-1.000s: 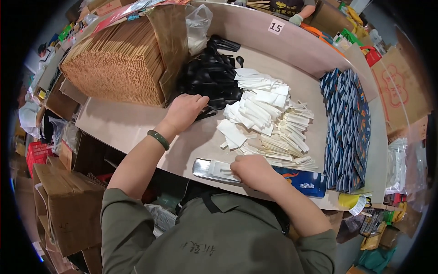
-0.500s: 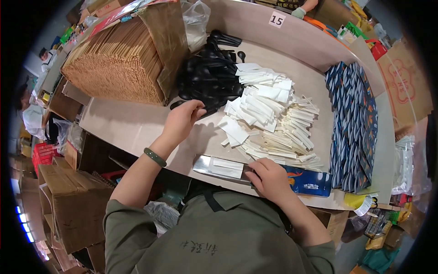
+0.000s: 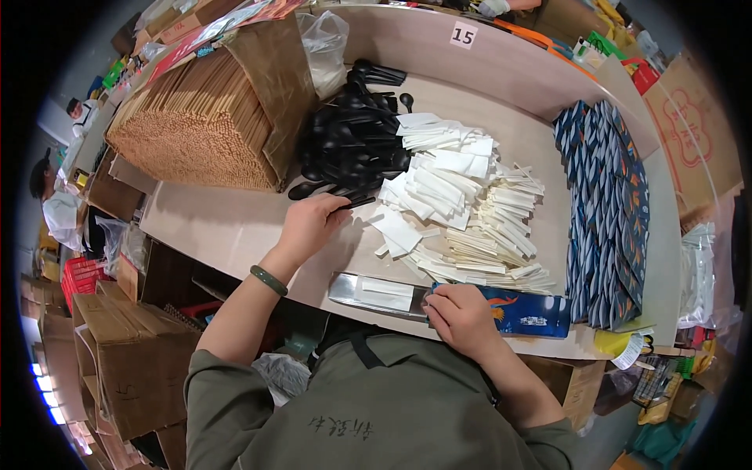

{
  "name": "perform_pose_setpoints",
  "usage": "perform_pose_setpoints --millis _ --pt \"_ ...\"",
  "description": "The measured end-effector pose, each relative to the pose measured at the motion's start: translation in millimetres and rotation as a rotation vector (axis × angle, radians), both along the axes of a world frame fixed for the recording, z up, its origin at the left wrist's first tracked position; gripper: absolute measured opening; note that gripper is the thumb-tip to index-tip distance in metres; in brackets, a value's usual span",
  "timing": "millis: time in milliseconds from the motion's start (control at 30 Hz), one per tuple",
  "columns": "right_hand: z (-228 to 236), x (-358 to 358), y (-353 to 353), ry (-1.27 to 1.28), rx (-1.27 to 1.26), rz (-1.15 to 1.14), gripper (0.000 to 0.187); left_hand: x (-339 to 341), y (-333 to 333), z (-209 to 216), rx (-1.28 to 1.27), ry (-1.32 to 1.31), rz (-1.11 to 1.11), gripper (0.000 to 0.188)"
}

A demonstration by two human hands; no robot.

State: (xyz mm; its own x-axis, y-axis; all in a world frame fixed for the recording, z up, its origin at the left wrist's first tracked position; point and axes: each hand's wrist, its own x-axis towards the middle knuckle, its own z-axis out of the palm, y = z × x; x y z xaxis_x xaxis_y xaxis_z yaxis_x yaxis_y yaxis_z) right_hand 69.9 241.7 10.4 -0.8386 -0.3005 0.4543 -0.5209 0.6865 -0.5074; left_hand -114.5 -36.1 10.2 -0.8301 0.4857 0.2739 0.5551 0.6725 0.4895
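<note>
My left hand [image 3: 313, 229], with a green bangle on its wrist, is closed with the fingertips pinched on a black spoon [image 3: 360, 202] at the near edge of the pile of black spoons [image 3: 352, 141]. Part of that spoon is hidden by the fingers. At the table's front edge, my right hand [image 3: 468, 317] is curled over the left end of a blue printed packet [image 3: 540, 315]. Beside its fingertips lies a shallow metal tray [image 3: 345, 288] bearing a flat white paper packet [image 3: 388, 293]. Where tray and blue packet meet is covered by this hand.
White paper packets [image 3: 439, 184] and cream-coloured slim strips [image 3: 505, 235] are heaped mid-table. Stacked blue packets [image 3: 603, 219] stand at right. A carton of wooden sticks [image 3: 196, 133] is at left, beside a clear plastic bag [image 3: 325, 47]. A raised board [image 3: 517, 66] bounds the far side.
My left hand has drawn slightly nearer to me, and a black spoon now shows at its fingertips. My right hand stays at the blue packet. The whole view has shifted a little.
</note>
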Motion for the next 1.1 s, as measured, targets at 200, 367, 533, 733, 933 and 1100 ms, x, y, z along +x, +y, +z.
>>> perform_pose_setpoints --millis 200,367,533,733,933,1100 --pt "5.4 3.2 4.0 -0.108 0.017 0.052 0.029 7.2 -3.0 -0.6 0.109 -0.070 0.082 0.017" --pt "-6.8 4.5 10.1 -0.220 0.026 0.068 0.037 67.0 17.9 11.5 0.099 -0.054 -0.177 0.020" --pt "-21.0 -3.5 5.2 -0.197 -0.059 0.038 0.040 103.7 34.3 -26.8 0.219 -0.234 -0.313 0.017" --pt "-20.9 4.3 -3.0 -0.075 0.290 0.189 0.050 103.5 35.5 -9.5 0.098 -0.412 -0.432 0.019" --pt "-28.9 13.4 -0.4 0.018 0.349 0.178 0.038 1.3 -13.2 114.1 0.210 0.310 0.062 0.020" --pt "-25.7 9.1 -3.0 0.050 0.320 0.171 0.035 -97.9 -70.3 191.7 -0.191 0.363 0.553 0.016"
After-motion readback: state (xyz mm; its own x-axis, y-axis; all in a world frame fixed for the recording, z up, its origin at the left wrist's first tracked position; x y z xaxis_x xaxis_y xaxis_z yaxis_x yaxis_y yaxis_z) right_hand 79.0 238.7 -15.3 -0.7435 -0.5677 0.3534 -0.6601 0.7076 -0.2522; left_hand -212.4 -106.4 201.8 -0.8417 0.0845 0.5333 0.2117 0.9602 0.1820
